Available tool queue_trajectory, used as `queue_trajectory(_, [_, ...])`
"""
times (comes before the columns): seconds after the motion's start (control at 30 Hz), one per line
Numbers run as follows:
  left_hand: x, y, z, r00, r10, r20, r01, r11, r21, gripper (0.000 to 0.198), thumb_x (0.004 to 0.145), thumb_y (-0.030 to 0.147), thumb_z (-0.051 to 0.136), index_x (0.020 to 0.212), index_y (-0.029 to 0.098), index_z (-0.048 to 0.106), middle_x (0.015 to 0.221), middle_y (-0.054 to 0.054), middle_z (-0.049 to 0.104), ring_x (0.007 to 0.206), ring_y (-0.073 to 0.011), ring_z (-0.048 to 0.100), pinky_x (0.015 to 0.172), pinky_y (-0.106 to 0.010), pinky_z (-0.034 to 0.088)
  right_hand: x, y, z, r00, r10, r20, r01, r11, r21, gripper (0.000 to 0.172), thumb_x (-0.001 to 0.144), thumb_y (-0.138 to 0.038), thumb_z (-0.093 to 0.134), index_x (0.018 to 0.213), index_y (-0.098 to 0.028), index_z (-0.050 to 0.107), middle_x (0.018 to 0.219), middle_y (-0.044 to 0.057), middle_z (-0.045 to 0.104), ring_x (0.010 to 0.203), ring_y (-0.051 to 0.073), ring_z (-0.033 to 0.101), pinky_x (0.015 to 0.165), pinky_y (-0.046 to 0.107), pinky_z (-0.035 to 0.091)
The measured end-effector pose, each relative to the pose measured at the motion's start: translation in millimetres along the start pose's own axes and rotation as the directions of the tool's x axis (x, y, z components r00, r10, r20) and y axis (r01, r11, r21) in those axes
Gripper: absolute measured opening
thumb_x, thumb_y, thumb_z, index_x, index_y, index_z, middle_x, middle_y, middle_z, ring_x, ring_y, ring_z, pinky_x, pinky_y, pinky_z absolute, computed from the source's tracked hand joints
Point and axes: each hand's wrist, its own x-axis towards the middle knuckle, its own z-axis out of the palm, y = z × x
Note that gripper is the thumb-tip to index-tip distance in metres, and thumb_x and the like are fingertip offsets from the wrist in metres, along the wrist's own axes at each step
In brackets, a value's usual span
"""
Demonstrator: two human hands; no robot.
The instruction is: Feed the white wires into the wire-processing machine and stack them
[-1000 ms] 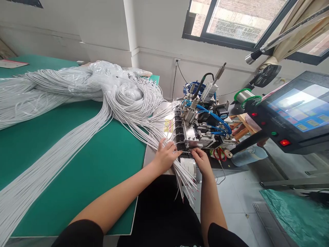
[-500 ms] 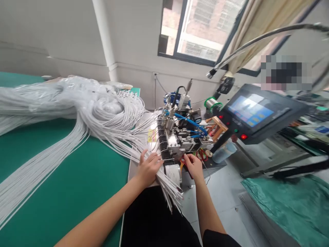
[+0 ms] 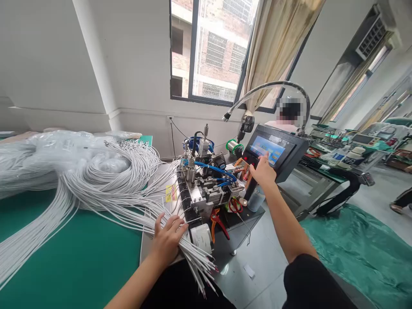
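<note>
My left hand (image 3: 168, 240) lies over a bundle of white cables (image 3: 196, 257) at the front of the bench machine, its fingers closed around a cable that reaches toward the machine. The cable ends hang loose past the hand, toward my lap. My right hand (image 3: 264, 171) is raised to the touchscreen (image 3: 267, 146), the index finger stretched out onto it and holding nothing. Between the hands stands the machine (image 3: 199, 193), with metal cylinders and blue air hoses. Orange-and-red cutters (image 3: 219, 225) lie at its front edge, beside a white label roll (image 3: 201, 238).
A large heap of white cables (image 3: 125, 171), partly in clear plastic, covers much of the green table (image 3: 96, 253). A solder spool (image 3: 234, 146) and a gooseneck lamp (image 3: 227, 116) stand behind the machine. Another person (image 3: 286, 118) is beyond the screen.
My right hand has left the cutters by the machine and moved up and right to the touchscreen. My left hand stays on the cables. The view has swung right.
</note>
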Motion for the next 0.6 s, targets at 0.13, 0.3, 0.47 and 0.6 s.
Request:
queue_trajectory(0.13, [-2, -1, 1.0, 1.0, 0.004, -0.001, -0.004, 1.0, 0.0, 0.043, 0.068, -0.002, 0.043, 0.091, 0.024, 0.068, 0.096, -0.002, 0.071, 0.103, -0.0235, 0.06, 0.11, -0.052, 0.015, 13, -1, -2, 0.996, 0.064, 0.062, -0.064, 0.998, -0.013, 0.049, 0.088, -0.035, 0.044, 0.128, -0.007, 0.042, 0.133, 0.029, 0.047, 0.096, 0.035, 0.065, 0.077, 0.044, 0.05])
queue_trajectory(0.3, [-1, -2, 0.3, 1.0, 0.016, -0.012, -0.016, 1.0, -0.017, 0.042, 0.069, -0.002, 0.043, 0.093, 0.024, 0.067, 0.094, -0.003, 0.071, 0.103, -0.024, 0.06, 0.11, -0.052, 0.013, 27, -6, -4, 0.997, -0.02, 0.075, 0.02, 1.0, 0.001, 0.048, 0.09, -0.034, 0.043, 0.128, -0.005, 0.042, 0.148, 0.03, 0.027, 0.102, 0.036, 0.063, 0.078, 0.045, 0.05])
queue_trajectory(0.47, [0, 0, -4.1, 1.0, 0.015, -0.018, -0.016, 1.0, -0.016, 0.044, 0.068, -0.003, 0.043, 0.092, 0.024, 0.067, 0.094, -0.003, 0.071, 0.102, -0.0232, 0.06, 0.11, -0.052, 0.014, 42, -12, -13, 0.986, -0.003, 0.167, 0.006, 1.0, -0.017, 0.052, 0.09, -0.025, 0.04, 0.137, -0.001, 0.036, 0.141, 0.033, 0.038, 0.109, 0.037, 0.059, 0.085, 0.05, 0.047])
queue_trajectory(0.6, [-1, -1, -4.3, 1.0, 0.006, 0.002, -0.006, 1.0, -0.01, 0.043, 0.069, -0.002, 0.043, 0.093, 0.024, 0.068, 0.095, -0.003, 0.071, 0.102, -0.023, 0.06, 0.11, -0.052, 0.014, 30, -11, -17, 0.966, -0.095, 0.239, 0.096, 0.995, 0.01, 0.045, 0.089, -0.028, 0.044, 0.129, -0.007, 0.048, 0.117, 0.025, 0.061, 0.096, 0.034, 0.065, 0.08, 0.044, 0.049])
